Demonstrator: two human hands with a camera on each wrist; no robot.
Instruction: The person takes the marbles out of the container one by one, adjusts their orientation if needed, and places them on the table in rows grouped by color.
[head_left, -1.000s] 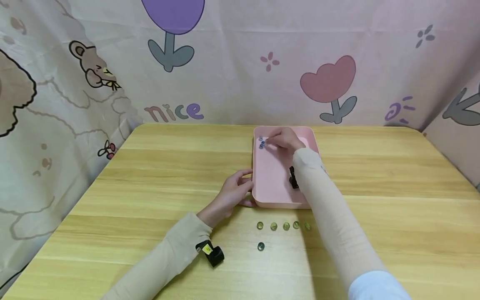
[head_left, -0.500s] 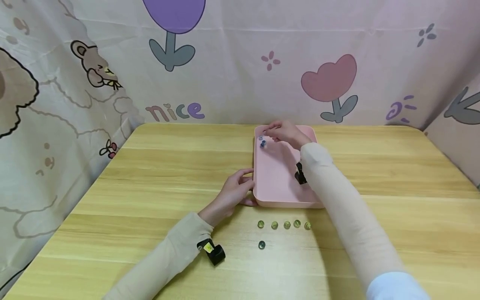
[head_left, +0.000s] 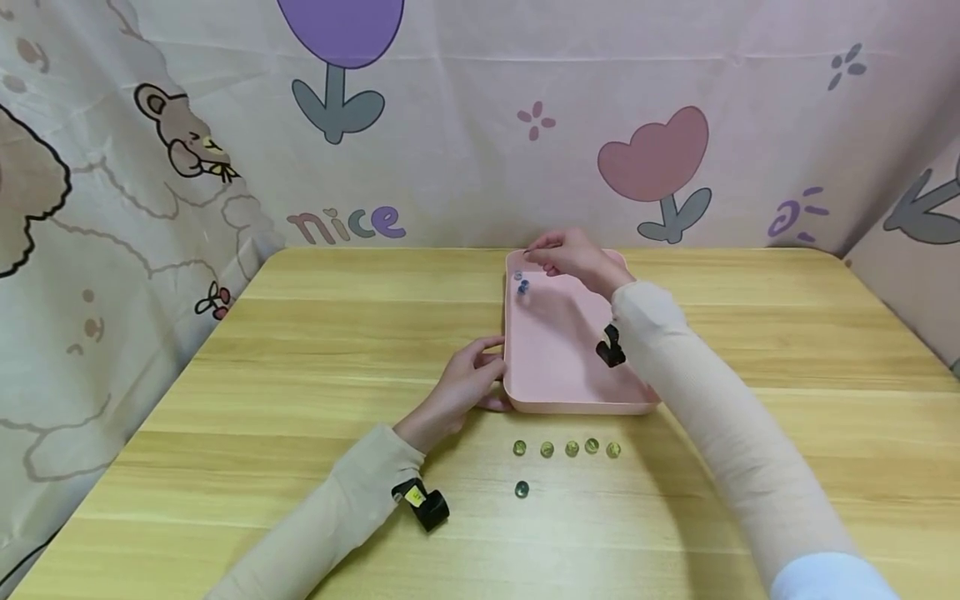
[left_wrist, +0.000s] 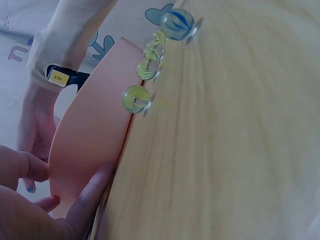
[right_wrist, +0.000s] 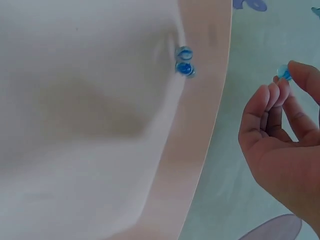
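Observation:
In the right wrist view, my right hand (right_wrist: 280, 135) pinches a blue glass marble (right_wrist: 283, 72) between thumb and fingertips. The head view puts this right hand (head_left: 573, 254) over the far left part of a pink tray (head_left: 547, 407). A small cluster of blue marbles (head_left: 522, 287) sits inside the tray by its left wall. My left hand (head_left: 471, 379) rests against the outside of that wall near the front corner, fingertips at the rim and thumb low along the side. Its fingers (left_wrist: 90, 197) show close up in the left wrist view.
On the wooden table (head_left: 360, 333), several yellow-green marbles (head_left: 572, 448) lie in a row before the tray. One darker, blue-streaked marble (head_left: 522, 489) lies nearer the person. A patterned cloth (head_left: 465, 125) hangs behind the table. Each wrist bears a small black camera (head_left: 427, 506).
My right hand has lifted from the marbles at the tray's left side and moved slightly back, a marble pinched in its fingertips. The left hand has stayed against the tray.

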